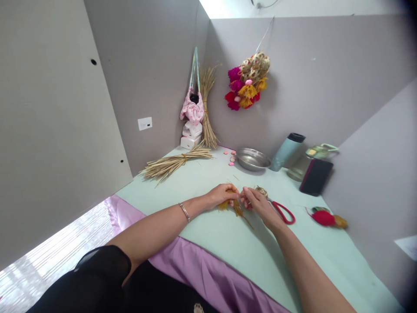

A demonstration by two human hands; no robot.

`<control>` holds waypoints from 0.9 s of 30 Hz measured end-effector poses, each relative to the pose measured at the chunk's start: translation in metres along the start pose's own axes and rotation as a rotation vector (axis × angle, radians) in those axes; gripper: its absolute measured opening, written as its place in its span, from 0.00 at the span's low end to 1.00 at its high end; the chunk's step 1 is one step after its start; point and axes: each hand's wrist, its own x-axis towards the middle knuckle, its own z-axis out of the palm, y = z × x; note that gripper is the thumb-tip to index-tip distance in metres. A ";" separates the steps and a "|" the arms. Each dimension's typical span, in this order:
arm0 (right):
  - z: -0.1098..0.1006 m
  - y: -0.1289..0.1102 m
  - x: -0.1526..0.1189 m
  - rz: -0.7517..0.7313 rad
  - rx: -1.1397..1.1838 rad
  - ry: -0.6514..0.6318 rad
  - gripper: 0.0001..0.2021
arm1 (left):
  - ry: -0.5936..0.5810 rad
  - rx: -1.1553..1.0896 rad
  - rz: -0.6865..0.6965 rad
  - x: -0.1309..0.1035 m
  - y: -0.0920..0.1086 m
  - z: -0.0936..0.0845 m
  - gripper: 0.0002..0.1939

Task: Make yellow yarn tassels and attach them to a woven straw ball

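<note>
My left hand (224, 194) rests low over the table, its fingers closed on a mustard-yellow tassel (238, 208) whose strands hang out below. Close against it is my right hand (255, 201), thumb and fingers pinched together at the tassel's top; whatever fine piece lies in that pinch is too small to make out. Just beyond the right hand sits a small woven straw ball (261, 191), partly hidden. Scissors with red handles (283, 213) lie beside my right wrist, their blades mostly covered by the hand.
Straw bundles (177, 164) lie at the back left. A steel bowl (253, 159), pink pieces (231, 164), a blue tumbler (288, 152), a green bottle (298, 167) and a phone (316, 177) line the back. Red and yellow yarn (325, 218) lies right. Tasselled straw balls (249, 80) hang above.
</note>
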 end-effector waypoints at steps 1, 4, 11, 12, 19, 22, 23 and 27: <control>0.001 0.000 0.000 0.000 0.001 -0.020 0.18 | -0.024 0.006 -0.006 -0.001 0.000 0.000 0.15; 0.003 0.001 0.001 -0.002 0.016 -0.047 0.16 | -0.052 0.010 -0.013 -0.002 -0.001 0.000 0.15; 0.000 0.002 0.001 -0.002 0.083 -0.055 0.13 | -0.026 -0.020 -0.001 0.000 0.000 0.000 0.15; -0.001 0.003 0.002 -0.002 0.091 -0.060 0.12 | -0.021 -0.017 -0.004 -0.001 0.000 0.000 0.15; -0.001 0.000 0.001 -0.020 0.127 -0.050 0.10 | -0.001 0.000 -0.014 -0.001 0.001 0.000 0.12; 0.001 -0.003 0.001 -0.033 0.134 -0.030 0.11 | -0.014 0.004 -0.015 0.000 0.000 -0.001 0.12; 0.002 -0.004 0.001 -0.036 0.136 -0.024 0.11 | -0.018 0.005 -0.018 0.000 -0.001 -0.002 0.12; 0.005 -0.009 -0.001 -0.042 0.144 -0.004 0.11 | -0.012 0.004 -0.034 0.001 -0.002 -0.002 0.08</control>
